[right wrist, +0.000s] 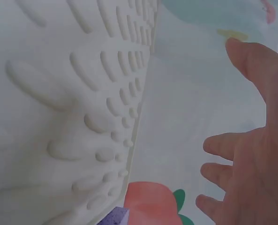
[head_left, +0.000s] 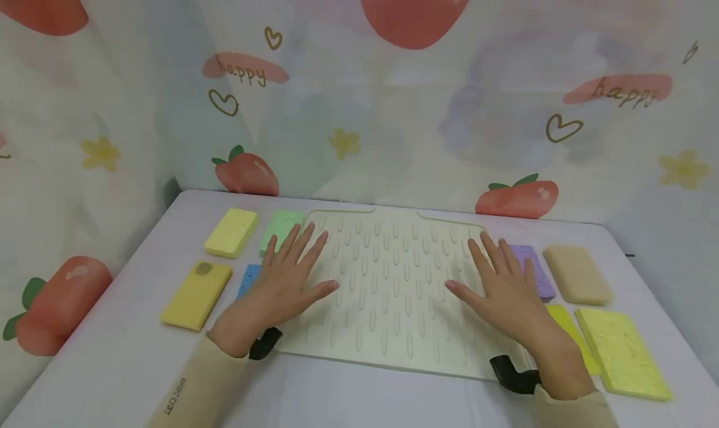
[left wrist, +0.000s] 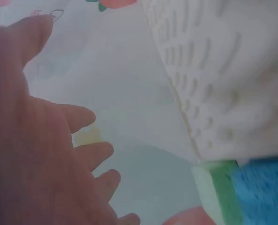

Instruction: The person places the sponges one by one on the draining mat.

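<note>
A cream drying mat (head_left: 387, 291) with rows of raised oval ridges lies flat in the middle of the table. My left hand (head_left: 289, 278), fingers spread and straight, is held above its left part and holds nothing. Over the right part hovers my right hand (head_left: 502, 284), also spread and empty. Beside the left hand are a green sponge (head_left: 282, 222) and a blue sponge (head_left: 247, 279), the blue one partly hidden by that hand. A purple sponge (head_left: 536, 272) lies past the right fingers, and a bright yellow sponge (head_left: 578, 340) is partly covered by the right wrist.
Farther left lie a pale yellow sponge (head_left: 231, 233) and a darker yellow sponge (head_left: 196, 297) with a round mark. A beige sponge (head_left: 578, 275) and a large yellow sponge (head_left: 623, 353) lie at the right. Printed cloth (head_left: 387, 103) hangs behind the white table (head_left: 359, 393).
</note>
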Motion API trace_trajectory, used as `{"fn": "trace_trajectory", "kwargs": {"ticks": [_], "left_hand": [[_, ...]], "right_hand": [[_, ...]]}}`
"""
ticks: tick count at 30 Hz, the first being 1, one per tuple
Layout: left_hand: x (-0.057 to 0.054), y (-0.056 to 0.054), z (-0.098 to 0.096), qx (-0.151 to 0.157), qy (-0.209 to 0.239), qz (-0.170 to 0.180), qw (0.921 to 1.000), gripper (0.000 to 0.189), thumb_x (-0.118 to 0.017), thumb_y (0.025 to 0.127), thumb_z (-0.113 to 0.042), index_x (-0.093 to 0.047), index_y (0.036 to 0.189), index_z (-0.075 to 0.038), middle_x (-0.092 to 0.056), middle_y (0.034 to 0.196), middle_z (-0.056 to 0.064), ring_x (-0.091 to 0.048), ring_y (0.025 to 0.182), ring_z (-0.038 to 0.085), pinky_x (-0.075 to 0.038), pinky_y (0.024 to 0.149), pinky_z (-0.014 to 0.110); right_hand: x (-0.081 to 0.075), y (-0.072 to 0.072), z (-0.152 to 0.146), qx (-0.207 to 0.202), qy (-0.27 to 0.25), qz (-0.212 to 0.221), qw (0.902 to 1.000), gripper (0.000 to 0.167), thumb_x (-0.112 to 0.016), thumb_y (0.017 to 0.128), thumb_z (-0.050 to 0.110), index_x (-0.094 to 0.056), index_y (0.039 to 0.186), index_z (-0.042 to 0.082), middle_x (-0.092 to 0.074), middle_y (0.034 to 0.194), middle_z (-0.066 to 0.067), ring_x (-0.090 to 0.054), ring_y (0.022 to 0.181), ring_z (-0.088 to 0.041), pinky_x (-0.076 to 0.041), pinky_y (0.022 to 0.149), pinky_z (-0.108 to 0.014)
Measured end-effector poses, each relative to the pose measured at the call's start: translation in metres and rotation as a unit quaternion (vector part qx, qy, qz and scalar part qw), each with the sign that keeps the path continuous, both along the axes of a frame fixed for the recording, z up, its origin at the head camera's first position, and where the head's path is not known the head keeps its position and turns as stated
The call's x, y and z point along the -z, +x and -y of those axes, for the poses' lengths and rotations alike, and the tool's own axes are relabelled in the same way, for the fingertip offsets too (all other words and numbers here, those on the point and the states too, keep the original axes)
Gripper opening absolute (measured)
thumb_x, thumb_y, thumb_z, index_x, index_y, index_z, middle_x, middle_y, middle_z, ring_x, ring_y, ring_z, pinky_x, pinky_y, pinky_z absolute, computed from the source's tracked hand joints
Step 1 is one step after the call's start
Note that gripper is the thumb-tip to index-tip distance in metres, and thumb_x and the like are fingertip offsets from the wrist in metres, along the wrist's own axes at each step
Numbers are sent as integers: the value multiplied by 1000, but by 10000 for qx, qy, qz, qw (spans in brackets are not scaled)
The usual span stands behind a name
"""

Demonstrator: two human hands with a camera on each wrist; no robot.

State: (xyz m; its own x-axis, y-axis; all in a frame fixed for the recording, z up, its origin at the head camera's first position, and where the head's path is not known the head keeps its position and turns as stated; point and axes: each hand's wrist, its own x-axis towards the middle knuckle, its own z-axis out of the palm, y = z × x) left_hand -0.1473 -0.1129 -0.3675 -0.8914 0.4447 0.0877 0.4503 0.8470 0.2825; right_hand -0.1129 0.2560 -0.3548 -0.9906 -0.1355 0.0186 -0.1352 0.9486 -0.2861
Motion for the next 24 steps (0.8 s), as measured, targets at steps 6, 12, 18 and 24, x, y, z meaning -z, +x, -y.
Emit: {"fn": "trace_trajectory", "kwargs": {"ticks": [6, 12, 18, 24], "left_hand": [[5, 10, 25, -36, -51, 32, 10000, 87, -50, 95, -64, -17, 160, -17, -7, 168, 11, 0, 155, 36, -2, 119, 66], [13, 19, 38, -74, -59, 185, 9998, 93, -55, 91, -66, -22, 159, -14, -12, 167, 15, -6, 153, 41, -5, 116, 71], [20, 21, 42, -173, -123, 535, 9983, 99, -56, 87, -71, -22, 159, -13, -13, 167, 16, -8, 153, 43, -7, 115, 73], [24, 21, 43, -159, -207, 749, 9969, 108, -61, 80, -75, -22, 159, -12, -13, 166, 16, -9, 152, 44, -7, 114, 73]], "right_hand": [[1, 13, -20, -73, 153, -252, 9995, 94, -51, 95, 63, -13, 160, 6, -5, 167, -19, 5, 152, -46, 6, 111, -76], [6, 26, -41, -91, 243, -534, 9982, 94, -56, 94, 59, -11, 160, 9, -10, 165, -20, 4, 153, -42, 2, 112, -75], [11, 38, -61, 28, 72, -299, 9995, 90, -59, 95, 54, -18, 159, 5, -11, 165, -22, 4, 152, -46, 5, 110, -77], [23, 50, -82, -6, -4, -425, 9991, 87, -63, 94, 47, -25, 156, 0, -19, 161, -26, -10, 148, -51, -7, 111, -75]]}}
